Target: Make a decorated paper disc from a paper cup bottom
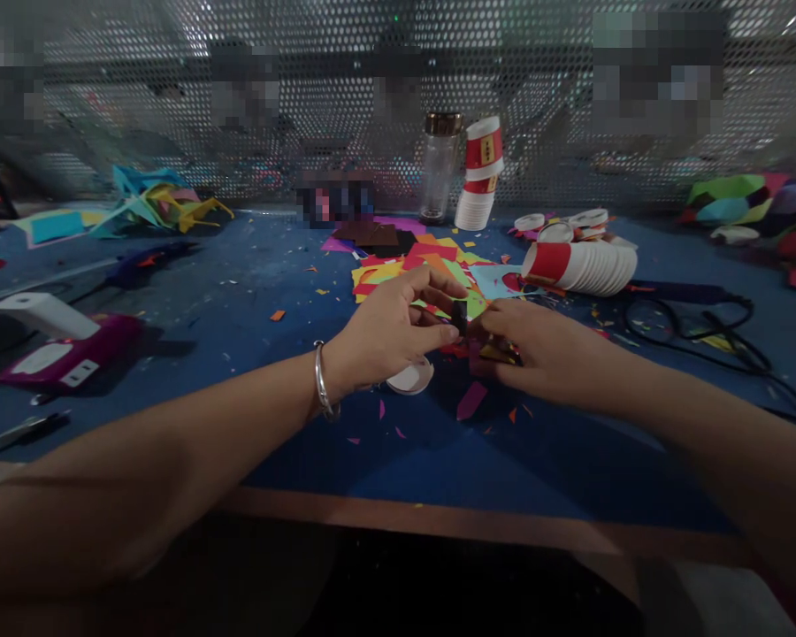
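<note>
- Dark piece [460, 318] is sitting between the thumb and fingers of the left hand [394, 332], over the middle of the bench [345, 469]; its material is not showing clearly.
- The left hand is pinching this piece, thumb nearer the front edge, and its wrist is wearing a silver bangle [319, 380].
- The right hand [547, 345] is closing its fingers and thumb on a yellowish object [501, 356], too dim to name; whether it is also touching the dark piece, I cannot tell.
- A white round piece [411, 379] is lying under the left hand, and a purple scrap [472, 401] is lying nearer the front edge.
- Beyond the hands, coloured paper [431, 255] is spreading in a heap toward the back edge.
- Near that edge, a clear bottle [440, 172] is standing beside a leaning stack of paper cups [481, 172].
- A second row of cups [587, 268] is lying on its side beyond the right hand, with a black cable [696, 341] looping toward the right end.
- Toward the left end, a magenta-and-white device [72, 354] is resting; yellow and blue folded paper [152, 199] is lying near the back left corner.
</note>
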Tool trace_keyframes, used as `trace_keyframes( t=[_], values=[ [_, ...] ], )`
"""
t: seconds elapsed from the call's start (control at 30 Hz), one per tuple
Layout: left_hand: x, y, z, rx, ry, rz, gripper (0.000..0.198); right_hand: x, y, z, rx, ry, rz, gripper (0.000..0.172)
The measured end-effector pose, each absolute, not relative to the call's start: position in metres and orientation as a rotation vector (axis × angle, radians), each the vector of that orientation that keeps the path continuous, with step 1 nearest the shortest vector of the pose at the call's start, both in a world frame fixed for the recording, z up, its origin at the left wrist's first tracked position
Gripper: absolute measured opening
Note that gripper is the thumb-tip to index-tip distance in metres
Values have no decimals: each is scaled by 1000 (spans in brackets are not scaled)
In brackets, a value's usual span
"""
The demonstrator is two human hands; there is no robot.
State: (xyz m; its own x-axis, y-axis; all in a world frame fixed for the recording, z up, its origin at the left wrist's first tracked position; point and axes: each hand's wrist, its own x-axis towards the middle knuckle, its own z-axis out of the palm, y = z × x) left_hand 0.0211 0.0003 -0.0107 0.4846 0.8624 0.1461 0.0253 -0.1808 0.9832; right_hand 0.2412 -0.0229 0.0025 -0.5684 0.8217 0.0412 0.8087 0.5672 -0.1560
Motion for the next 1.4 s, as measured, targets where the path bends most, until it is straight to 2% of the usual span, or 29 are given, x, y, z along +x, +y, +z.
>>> trace_keyframes(
  t=[0.13, 0.57, 0.63, 0.8, 1.07, 1.4],
  values=[
    [22, 1, -12, 1590, 778, 937, 36, 242, -13, 1, -1392, -2710, 323, 32],
    [22, 3, -14, 1606, 767, 948, 36, 238, -5, 10, -1685, -2563, 546, 40],
    [22, 3, -13, 1593, 778, 950, 37, 238, -5, 10, -1676, -2507, 597, 38],
    [24, 2, -11, 1541, 801, 938, 36, 245, -7, 10, -1447, -2393, 807, 18],
    [26, -1, -10, 1509, 807, 917, 32, 239, -29, 24, -1288, -1886, 1039, 43],
    [29, -6, -13, 1500, 758, 929, 31, 233, -33, 9, -1174, -1550, 1111, 40]
  ],
)
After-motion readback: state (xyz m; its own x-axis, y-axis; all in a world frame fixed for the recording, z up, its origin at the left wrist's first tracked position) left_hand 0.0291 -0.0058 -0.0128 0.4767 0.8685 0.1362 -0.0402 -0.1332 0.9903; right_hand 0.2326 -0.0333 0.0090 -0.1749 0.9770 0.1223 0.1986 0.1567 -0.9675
